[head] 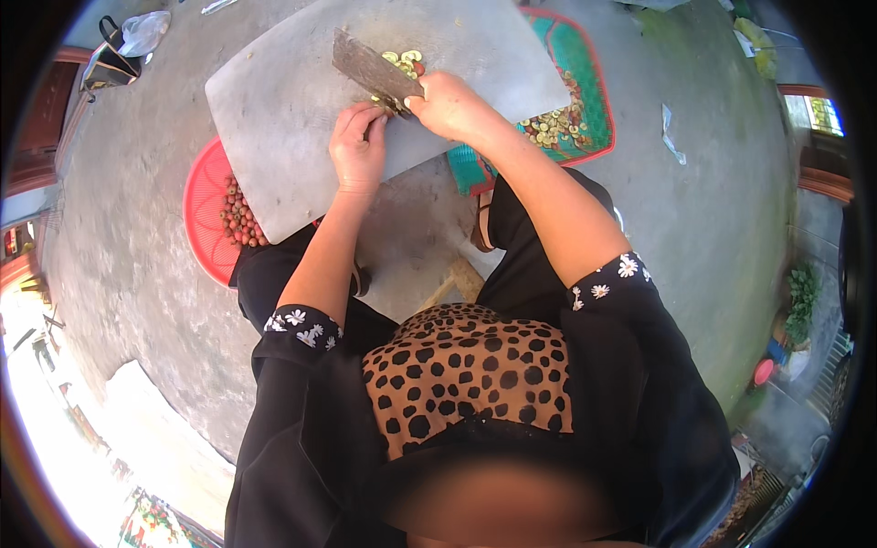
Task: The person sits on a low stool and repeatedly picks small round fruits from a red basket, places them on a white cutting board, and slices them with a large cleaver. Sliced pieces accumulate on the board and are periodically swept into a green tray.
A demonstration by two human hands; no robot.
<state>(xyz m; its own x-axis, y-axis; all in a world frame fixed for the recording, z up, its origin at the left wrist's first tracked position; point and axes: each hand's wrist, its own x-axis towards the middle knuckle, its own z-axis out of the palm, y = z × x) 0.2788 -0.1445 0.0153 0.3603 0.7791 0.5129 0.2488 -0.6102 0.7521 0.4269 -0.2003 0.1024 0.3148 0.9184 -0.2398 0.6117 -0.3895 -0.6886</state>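
Note:
In the head view my right hand (449, 106) grips a broad, dark-bladed cleaver (373, 67) by its handle end, the blade slanting to the upper left. Its edge is low over a pale board (274, 130). My left hand (360, 140) is on the board beside the blade, fingertips pinched together; a bit of fruit seems to be at them, mostly hidden. Sliced round fruit (410, 60) with pale green flesh lies in a small pile behind the blade, with a reddish piece beside it.
A red round basket (205, 205) with small whole reddish fruits (240, 219) stands at the left, partly under the board. At the right, a green basket with a red rim (603, 103) holds many slices (548, 130). A plastic scrap (670, 133) lies on the concrete floor.

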